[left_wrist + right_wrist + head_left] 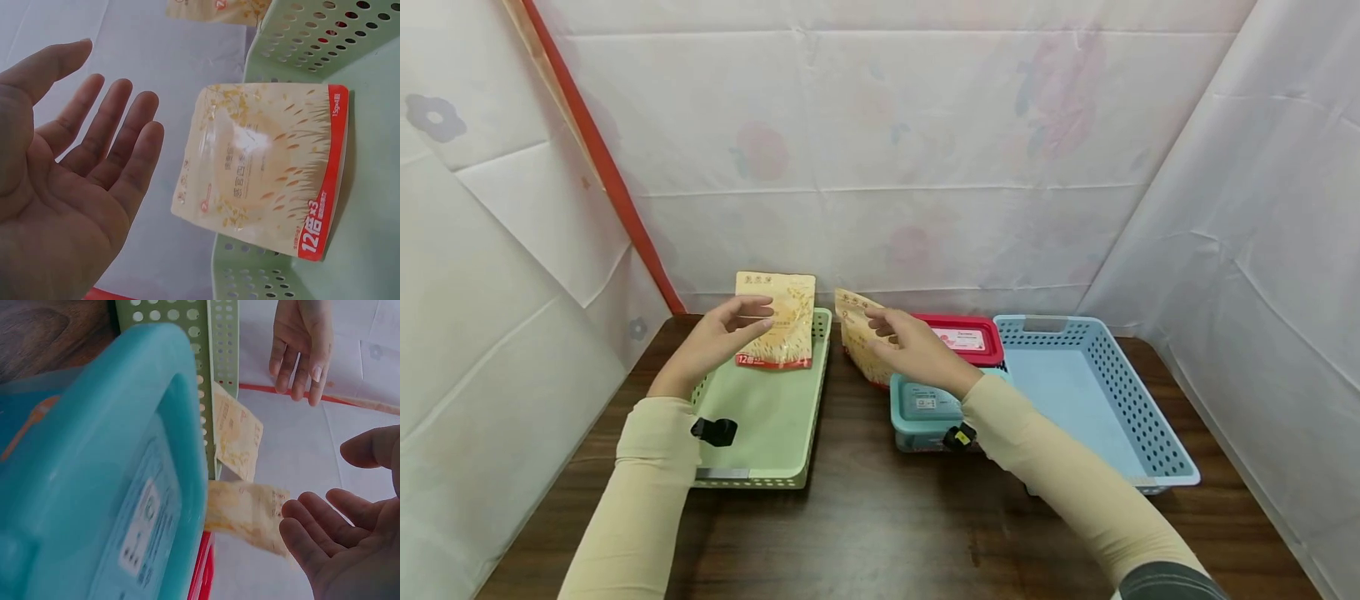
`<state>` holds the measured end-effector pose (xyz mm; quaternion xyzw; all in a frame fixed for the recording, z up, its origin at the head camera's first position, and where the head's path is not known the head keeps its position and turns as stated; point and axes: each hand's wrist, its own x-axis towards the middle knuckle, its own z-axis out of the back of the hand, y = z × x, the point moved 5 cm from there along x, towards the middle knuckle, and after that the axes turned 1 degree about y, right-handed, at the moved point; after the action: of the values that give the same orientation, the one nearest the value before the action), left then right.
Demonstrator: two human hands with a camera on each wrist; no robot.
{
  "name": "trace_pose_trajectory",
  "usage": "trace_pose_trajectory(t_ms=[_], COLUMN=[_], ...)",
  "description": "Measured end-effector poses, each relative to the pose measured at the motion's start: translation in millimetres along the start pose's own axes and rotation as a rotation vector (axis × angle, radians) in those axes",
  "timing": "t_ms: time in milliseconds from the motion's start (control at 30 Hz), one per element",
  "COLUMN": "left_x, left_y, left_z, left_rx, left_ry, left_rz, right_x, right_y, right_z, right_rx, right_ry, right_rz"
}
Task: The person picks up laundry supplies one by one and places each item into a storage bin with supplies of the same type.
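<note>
- White floral sheeting (850,125) backs the scene on my head feed, a red strip (602,183) slanting down its left side.
- The dark wooden worktop (880,533) carries everything else.
- A blue basket (1067,400) stands at right, a green basket (767,425) at left.
- A teal box (925,400) and, behind it, a red box (962,339) sit between the baskets; their label print is too small for me to read.
- The hands: the left hand (718,342), beside the green basket, holds nothing, its fingers extended and loose. The right hand (917,346) is likewise relaxed and grasps nothing, poised near the second pouch; whether a fingertip grazes it, I cannot tell.
- The first pouch (786,312) leans on the far rim of the green basket, base inside; the second pouch (857,333) stands tilted outside, between that basket and the boxes. I judge the work partway: one pouch placed, the second pouch and both boxes outside either basket.
- Smallest, the lettering: on the first pouch's red band I read "12倍×3" and, at the far end, "15g×4"; the brand escapes me.
</note>
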<state>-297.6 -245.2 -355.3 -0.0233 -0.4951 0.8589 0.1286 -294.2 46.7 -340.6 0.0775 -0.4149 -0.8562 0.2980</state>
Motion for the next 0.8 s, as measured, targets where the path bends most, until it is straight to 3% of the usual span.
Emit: trace_pose_trajectory(t_ms=[233, 467, 800], left_x=[7.5, 14.3, 19.3], left_y=[-2.2, -1.3, -7.0], left_z=[-15.5, -24.6, -29.9], left_rx=[-0.041, -0.028, -0.027], left_ry=[0.041, 0.084, 0.09], left_rz=[-0.053, -0.034, -0.03], right_x=[-14.3, -26.5, -32.5], right_y=[-9.6, -18.6, -29.1], right_z=[12.4, 22.1, 31.1], right_rx=[-0.008, -0.032, -0.068], right_ry=[-0.055, -0.079, -0.086], right_rz=[0.018, -0.002, -0.03])
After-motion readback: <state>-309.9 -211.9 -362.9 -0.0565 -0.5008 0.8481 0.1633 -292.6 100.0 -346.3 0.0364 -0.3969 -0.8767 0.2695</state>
